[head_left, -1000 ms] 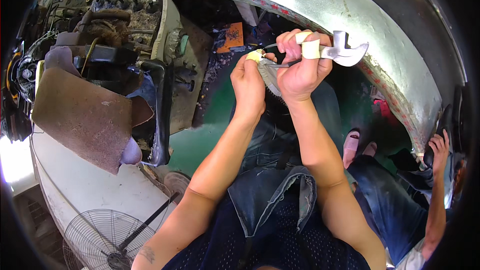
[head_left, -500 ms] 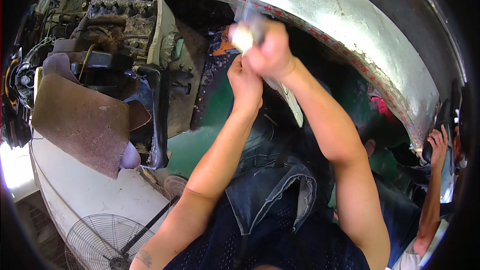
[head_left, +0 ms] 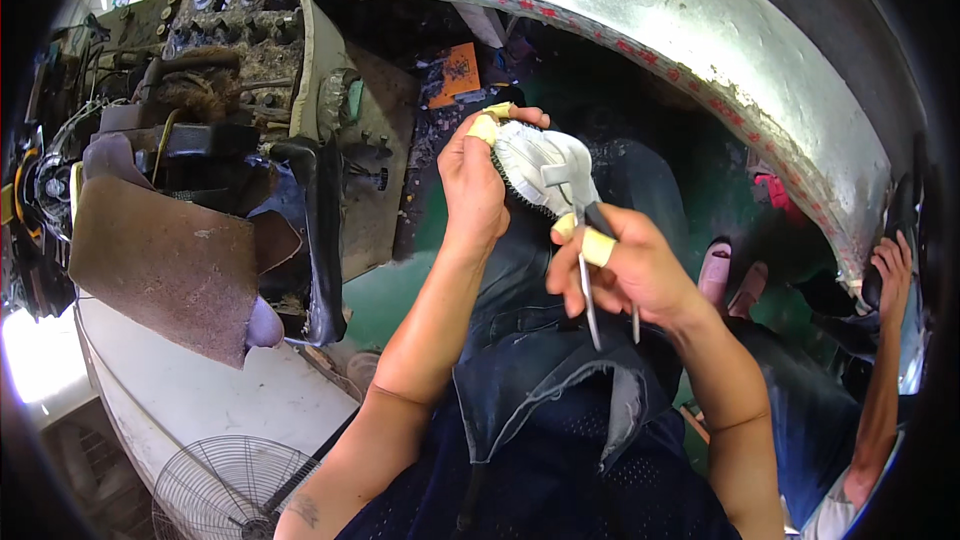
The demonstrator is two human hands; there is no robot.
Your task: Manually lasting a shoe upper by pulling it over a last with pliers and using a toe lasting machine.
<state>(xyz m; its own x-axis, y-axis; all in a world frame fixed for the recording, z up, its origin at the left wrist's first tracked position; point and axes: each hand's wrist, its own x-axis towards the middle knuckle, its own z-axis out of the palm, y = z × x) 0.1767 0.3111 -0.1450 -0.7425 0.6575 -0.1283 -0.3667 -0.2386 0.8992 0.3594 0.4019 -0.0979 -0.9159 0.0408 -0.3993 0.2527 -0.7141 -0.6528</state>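
Note:
My left hand (head_left: 472, 175) grips the toe end of a white shoe-shaped piece (head_left: 575, 155) with a dark, toothed fringe along its near edge. It lies over my lap, its pale underside facing up. Closed around metal pincers (head_left: 588, 290) is my right hand (head_left: 640, 265). Their head lies over the middle of the pale side; whether the jaws grip anything I cannot tell. Two handle ends stick out below my fingers. Yellow tape wraps the thumb and fingertips of both hands. A frayed dark denim cloth (head_left: 540, 380) covers my lap.
A greasy machine (head_left: 240, 70) with a brown pad (head_left: 165, 260) stands left, above a wire fan (head_left: 235, 485). A curved metal-covered bench edge (head_left: 640, 0) sweeps round the far and right sides. Another person's hand (head_left: 890, 275) rests at right; pink slippers (head_left: 715, 270) are on the green floor.
My right hand has come down and toward me from a blurred, raised position beside my left hand. The white shoe-shaped piece is now turned with its pale side up.

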